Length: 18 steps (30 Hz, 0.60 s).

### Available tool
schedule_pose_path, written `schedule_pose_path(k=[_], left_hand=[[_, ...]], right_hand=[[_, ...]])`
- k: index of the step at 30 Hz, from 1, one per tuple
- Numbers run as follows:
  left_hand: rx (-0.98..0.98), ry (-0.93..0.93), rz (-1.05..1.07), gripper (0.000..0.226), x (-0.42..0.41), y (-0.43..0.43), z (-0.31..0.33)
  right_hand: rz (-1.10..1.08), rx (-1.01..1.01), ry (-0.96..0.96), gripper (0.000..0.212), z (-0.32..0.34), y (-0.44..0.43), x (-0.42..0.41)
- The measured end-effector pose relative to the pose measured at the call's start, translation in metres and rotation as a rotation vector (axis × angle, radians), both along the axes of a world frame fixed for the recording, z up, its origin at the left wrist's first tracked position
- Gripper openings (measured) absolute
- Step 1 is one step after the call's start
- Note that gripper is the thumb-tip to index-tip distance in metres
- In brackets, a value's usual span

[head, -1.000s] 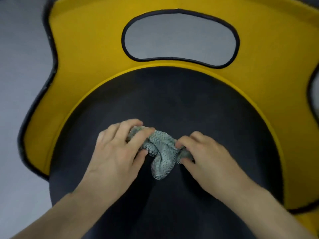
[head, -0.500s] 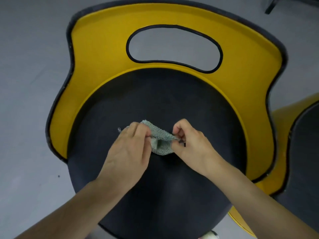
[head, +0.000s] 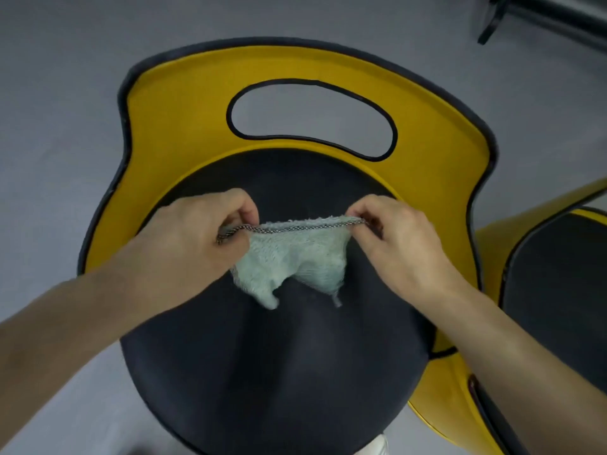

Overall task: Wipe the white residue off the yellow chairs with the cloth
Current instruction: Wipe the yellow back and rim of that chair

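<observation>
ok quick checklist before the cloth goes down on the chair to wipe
1. Grip on the cloth: left hand and right hand each pinch a top corner. ok
2. Cloth spread flat: top edge is taut, lower part hangs crumpled. not ok
3. Cloth lined up with the yellow backrest: it hangs over the black seat instead. not ok
4. White residue located: none shows on the yellow in this view. cannot tell
5. Second chair in sight at the right. ok
</observation>
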<state>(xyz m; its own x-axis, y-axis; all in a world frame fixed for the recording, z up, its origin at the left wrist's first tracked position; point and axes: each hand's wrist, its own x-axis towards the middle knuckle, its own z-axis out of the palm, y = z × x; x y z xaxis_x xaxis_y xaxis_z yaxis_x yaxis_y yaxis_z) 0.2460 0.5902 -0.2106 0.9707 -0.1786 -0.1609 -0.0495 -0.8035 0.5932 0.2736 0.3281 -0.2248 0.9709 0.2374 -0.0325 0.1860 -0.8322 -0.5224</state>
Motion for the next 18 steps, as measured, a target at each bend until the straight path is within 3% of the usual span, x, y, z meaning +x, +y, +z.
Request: schedule_pose_path(k=[2,6,9,13,18], left_hand=[[0.040,-0.067,0.001,0.025,0.010,0.011,0.007],[0.046,-0.302,0.010,0.018,0.022,0.030,0.024],[0.025,-0.373,-0.029,0.017,0.014,0.042,0.019],[0.198,-0.323,-0.188,0.020,-0.021,0.053,-0.025],[0.238,-0.030,-0.347,0.023,-0.096,0.060,-0.097]], right_hand=[[0.006,-0.024,-0.095,0.009,0.010,-0.004,0.010],[0.007,0.016,-0.266,0.007,0.034,-0.009,0.020],[0.081,-0.032,-0.303,0.008,0.036,-0.011,0.012],[0.222,-0.123,-0.185,0.013,-0.004,-0.010,-0.024],[0.352,-0.164,0.145,0.015,-0.078,-0.011,-0.092]])
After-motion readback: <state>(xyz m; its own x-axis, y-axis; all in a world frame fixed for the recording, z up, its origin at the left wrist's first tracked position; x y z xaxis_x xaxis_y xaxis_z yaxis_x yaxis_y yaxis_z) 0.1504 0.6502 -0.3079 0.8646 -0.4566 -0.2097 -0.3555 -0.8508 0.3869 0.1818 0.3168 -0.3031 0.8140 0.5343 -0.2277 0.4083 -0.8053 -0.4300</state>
